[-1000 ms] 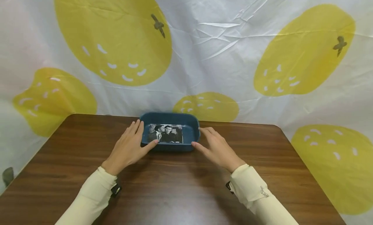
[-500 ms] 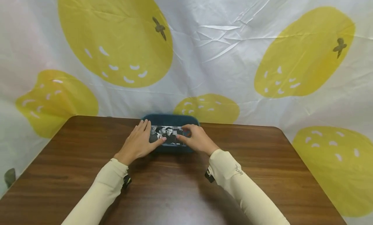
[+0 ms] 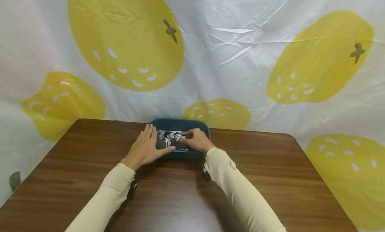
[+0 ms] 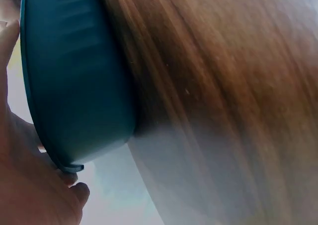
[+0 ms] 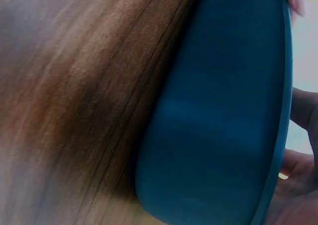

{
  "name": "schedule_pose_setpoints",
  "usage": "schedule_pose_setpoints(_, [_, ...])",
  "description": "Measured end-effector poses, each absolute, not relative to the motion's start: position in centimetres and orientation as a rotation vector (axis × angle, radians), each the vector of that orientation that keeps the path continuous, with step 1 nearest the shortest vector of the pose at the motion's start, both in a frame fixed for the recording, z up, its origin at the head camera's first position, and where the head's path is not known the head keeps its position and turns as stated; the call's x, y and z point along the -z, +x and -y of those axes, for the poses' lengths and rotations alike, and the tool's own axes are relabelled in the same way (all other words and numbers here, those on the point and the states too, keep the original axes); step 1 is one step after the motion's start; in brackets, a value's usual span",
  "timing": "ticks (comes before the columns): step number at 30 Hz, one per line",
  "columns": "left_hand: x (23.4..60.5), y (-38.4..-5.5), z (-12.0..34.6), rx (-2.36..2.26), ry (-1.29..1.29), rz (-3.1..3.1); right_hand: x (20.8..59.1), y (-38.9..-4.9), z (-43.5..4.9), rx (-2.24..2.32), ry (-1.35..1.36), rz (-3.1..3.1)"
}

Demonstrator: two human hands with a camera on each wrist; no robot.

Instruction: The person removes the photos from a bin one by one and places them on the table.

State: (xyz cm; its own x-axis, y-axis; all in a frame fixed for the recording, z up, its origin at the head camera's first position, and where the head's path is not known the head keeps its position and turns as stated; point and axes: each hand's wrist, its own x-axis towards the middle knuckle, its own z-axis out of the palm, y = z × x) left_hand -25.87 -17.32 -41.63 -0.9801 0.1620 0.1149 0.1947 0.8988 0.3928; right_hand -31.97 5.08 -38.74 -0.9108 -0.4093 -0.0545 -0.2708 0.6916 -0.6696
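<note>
Well, in the head view your straight-fingered left hand [image 3: 144,149] touches the blue oblong plastic tub [image 3: 169,124], your right hand [image 3: 198,140] curls, pinch unclear, at the rectangular black-and-white photo [image 3: 167,139] inside, where squeezing risks creases; in both wrist views, rim [image 5: 286,111] pressure could tip the tub.

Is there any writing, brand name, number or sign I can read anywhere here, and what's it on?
None can be read for certain.
Right sleeve: a small dark mark like handwriting or a logo, too blurred to read.
Black-and-white picture in the blue tub: no legible lettering on the part that shows.
Tub's outer walls: no lettering visible.
</note>
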Motion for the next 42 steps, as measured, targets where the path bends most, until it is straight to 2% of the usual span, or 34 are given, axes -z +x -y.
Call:
schedule_pose_setpoints(16, [42.5, -25.7, 17.7, 0.689, -0.161, 2.952, 40.6, -34.7, -4.0, 0.905, -0.201, -2.778])
schedule_pose_setpoints(42, [42.4, -25.9, 17.7, 0.707, -0.133, 2.954, 41.4, -35.7, -2.8, 0.985, -0.222, -2.681])
